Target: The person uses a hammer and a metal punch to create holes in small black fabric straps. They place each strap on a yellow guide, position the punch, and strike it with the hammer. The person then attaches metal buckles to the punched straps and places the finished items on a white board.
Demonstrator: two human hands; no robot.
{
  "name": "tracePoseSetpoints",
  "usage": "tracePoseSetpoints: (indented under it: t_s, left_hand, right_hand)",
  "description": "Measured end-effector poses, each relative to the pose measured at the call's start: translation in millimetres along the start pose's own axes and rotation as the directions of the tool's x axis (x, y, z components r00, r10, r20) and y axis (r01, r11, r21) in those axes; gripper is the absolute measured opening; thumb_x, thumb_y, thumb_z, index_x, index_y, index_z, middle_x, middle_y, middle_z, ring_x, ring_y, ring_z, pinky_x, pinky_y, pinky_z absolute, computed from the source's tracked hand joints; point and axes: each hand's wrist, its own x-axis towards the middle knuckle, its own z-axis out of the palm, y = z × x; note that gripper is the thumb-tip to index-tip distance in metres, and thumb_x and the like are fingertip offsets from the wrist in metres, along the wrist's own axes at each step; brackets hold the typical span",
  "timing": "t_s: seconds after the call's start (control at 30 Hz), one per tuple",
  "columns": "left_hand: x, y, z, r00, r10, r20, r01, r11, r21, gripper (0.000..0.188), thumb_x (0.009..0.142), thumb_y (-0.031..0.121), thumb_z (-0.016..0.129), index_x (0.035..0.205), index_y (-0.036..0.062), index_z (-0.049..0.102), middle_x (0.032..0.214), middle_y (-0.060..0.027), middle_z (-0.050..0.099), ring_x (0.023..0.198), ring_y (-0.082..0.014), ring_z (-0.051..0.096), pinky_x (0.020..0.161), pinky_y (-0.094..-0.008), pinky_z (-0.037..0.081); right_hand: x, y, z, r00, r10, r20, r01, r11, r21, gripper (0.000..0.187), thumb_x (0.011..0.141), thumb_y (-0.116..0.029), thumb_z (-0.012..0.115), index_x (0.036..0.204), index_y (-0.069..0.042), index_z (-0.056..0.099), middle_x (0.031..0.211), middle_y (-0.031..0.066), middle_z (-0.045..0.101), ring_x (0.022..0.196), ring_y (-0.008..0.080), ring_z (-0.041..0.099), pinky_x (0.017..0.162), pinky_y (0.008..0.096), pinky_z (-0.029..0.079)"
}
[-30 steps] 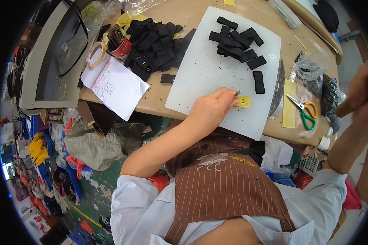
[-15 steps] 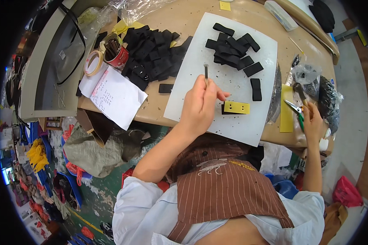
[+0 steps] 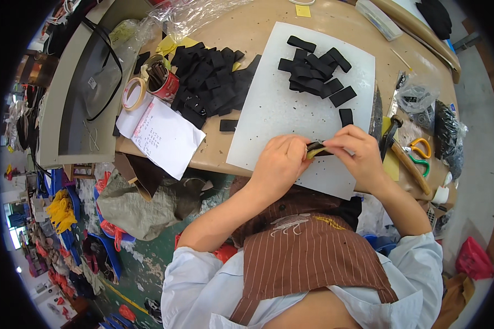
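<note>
Both hands meet over the near part of a white cutting board (image 3: pixel 247 137). Between their fingertips is a short folded black strap (image 3: pixel 315 146) with a small yellow template (image 3: pixel 314 153) against it. My left hand (image 3: pixel 280 164) pinches its left end; my right hand (image 3: pixel 362 156) has thumb and finger closed on the right end. Whether the thin metal punch is still in my left hand is hidden. Just beyond my right hand lies another black strap (image 3: pixel 346 117). A loose pile of black straps (image 3: pixel 313 71) covers the board's far part.
Right of the board, a hammer (image 3: pixel 410 167) lies near scissors with orange and green handles (image 3: pixel 421 148). A larger heap of black straps (image 3: pixel 206 82), a red can (image 3: pixel 164 88), a tape roll (image 3: pixel 133 94) and a written notepad (image 3: pixel 167 137) are at left.
The hammer has left my right hand and lies on the table. Both hands have come together and lifted the strap and yellow template off the board. The upright punch no longer shows.
</note>
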Motion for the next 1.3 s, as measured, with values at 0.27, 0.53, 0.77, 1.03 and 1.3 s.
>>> tracePoseSetpoints:
  t_s: [0.27,0.53,0.77,1.03,1.3]
  left_hand:
    - [21,-77,-57,0.890,-0.389,-0.236,0.448,0.840,0.305,0.035,0.080,0.013,0.076,0.089,0.0041,0.044,0.107,-0.0114,0.068,0.083,-0.0321,0.062,0.075,-0.0408,0.049]
    - [41,-64,-44,0.954,-0.265,-0.140,0.285,0.946,0.152,0.037,0.079,0.008,0.077,0.084,0.0033,0.041,0.098,-0.0148,0.065,0.101,-0.0311,0.064,0.079,-0.0378,0.049]
    - [106,-73,-17,0.996,-0.081,0.048,0.084,0.994,-0.073,0.029,0.079,0.006,0.076,0.083,0.0024,0.047,0.076,-0.0114,0.058,0.076,-0.0271,0.065,0.071,-0.0357,0.049]
    - [80,-47,-24,0.989,0.082,-0.119,-0.039,0.945,0.326,0.014,0.077,0.002,0.073,0.080,0.0048,0.059,0.073,-0.0086,0.065,0.086,-0.0218,0.070,0.079,-0.0362,0.050]
    - [18,-28,-28,0.997,-0.058,0.052,0.045,0.976,0.215,0.027,0.077,0.012,0.076,0.101,0.0080,0.065,0.089,-0.0034,0.070,0.075,-0.0186,0.063,0.098,-0.0399,0.041]
  right_hand:
    - [51,23,-6,0.947,-0.248,-0.204,0.122,0.865,-0.486,0.004,0.080,-0.014,0.070,0.082,-0.010,0.070,0.077,0.0041,0.062,0.081,0.0241,0.057,0.077,0.0371,0.041]
    - [-10,-9,14,0.965,-0.259,0.042,0.259,0.915,-0.309,0.006,0.082,-0.017,0.070,0.085,-0.011,0.071,0.077,0.0026,0.061,0.078,0.0228,0.055,0.077,0.0360,0.038]
    - [31,17,0,0.965,-0.175,-0.196,0.098,0.931,-0.351,0.022,0.080,-0.014,0.074,0.100,-0.008,0.071,0.090,0.0047,0.065,0.088,0.0242,0.057,0.081,0.0359,0.041]
    - [-4,15,-13,0.978,-0.026,-0.207,-0.074,0.885,-0.460,0.026,0.079,-0.006,0.071,0.105,-0.008,0.071,0.101,0.0100,0.061,0.093,0.0265,0.057,0.081,0.0355,0.045]
    - [-11,38,-19,0.948,-0.094,-0.305,-0.024,0.932,-0.362,0.026,0.079,-0.006,0.072,0.105,-0.008,0.071,0.108,0.0092,0.065,0.098,0.0279,0.059,0.083,0.0352,0.048]
